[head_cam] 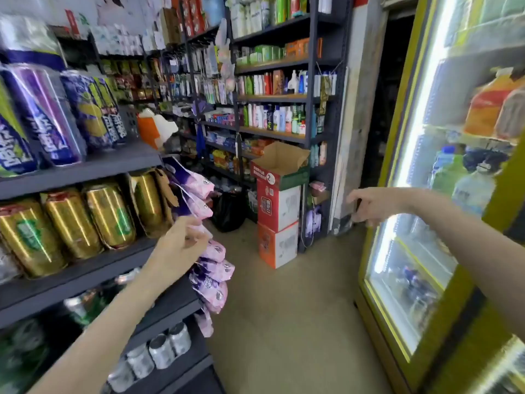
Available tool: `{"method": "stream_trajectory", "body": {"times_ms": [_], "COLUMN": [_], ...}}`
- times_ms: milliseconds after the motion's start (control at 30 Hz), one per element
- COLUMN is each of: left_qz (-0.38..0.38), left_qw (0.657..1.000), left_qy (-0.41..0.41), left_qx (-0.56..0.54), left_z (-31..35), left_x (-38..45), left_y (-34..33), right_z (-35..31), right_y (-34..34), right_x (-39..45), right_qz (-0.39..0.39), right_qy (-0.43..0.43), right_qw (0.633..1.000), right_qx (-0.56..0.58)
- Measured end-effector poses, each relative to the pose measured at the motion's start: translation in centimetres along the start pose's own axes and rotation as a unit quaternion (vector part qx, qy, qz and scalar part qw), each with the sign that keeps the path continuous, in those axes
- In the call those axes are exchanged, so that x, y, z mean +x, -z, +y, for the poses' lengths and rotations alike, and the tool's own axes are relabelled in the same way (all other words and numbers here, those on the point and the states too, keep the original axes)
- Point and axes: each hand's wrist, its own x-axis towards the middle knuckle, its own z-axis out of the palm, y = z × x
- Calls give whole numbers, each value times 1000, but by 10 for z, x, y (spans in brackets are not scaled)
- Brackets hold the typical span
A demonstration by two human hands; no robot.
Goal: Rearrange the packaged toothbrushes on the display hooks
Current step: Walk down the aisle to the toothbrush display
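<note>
I see my left hand and right hand bare, forearms uncovered to the frame edge: no sleeves, gloves, watch or rings visible.

gold cans, purple cans, stacked cartons, lit drinks fridge

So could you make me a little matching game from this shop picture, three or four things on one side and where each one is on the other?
Things:
1. gold cans
2. purple cans
3. stacked red and white cartons
4. lit drinks fridge

Places:
A. on the floor at the end of the aisle
B. along the right side of the aisle
C. on the left rack, upper shelf
D. on the left rack, the shelf below

Pairs: 1-D, 2-C, 3-A, 4-B
</note>
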Motion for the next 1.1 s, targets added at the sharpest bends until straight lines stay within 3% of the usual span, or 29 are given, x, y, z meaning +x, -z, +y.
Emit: {"method": "stream_trajectory", "body": {"times_ms": [133, 267, 400, 533, 733, 867, 967, 1100], "left_qz": [-69, -86, -110, -69, -96, -86, -87, -33], "left_qw": [995, 991, 986, 992, 966, 965, 960, 965], "left_qy": [-10, -13, 13, 2, 69, 105, 137, 108], "left_qx": [66, 99, 127, 108, 230, 222, 229, 238], "left_z": [-25, -41, -35, -46, -130, -203, -232, -247], "left_x": [89, 212, 328, 428, 610, 726, 804, 923], "left_y": [-78, -150, -186, -184, -168, -157, -141, -124], "right_z": [47, 86, 91, 61, 15, -15, -37, -64], "right_y": [8, 47, 96, 125, 171, 222, 270, 308], "right_x": [81, 186, 301, 415, 605, 732, 815, 925], "right_qz": [84, 152, 144, 106, 89, 115, 180, 292], "right_qy": [4, 32, 36, 100, 177, 216, 205, 190], "right_qw": [996, 984, 987, 984, 976, 969, 962, 937], "right_qx": [25, 82, 62, 106, 96, -11, -28, -3]}}
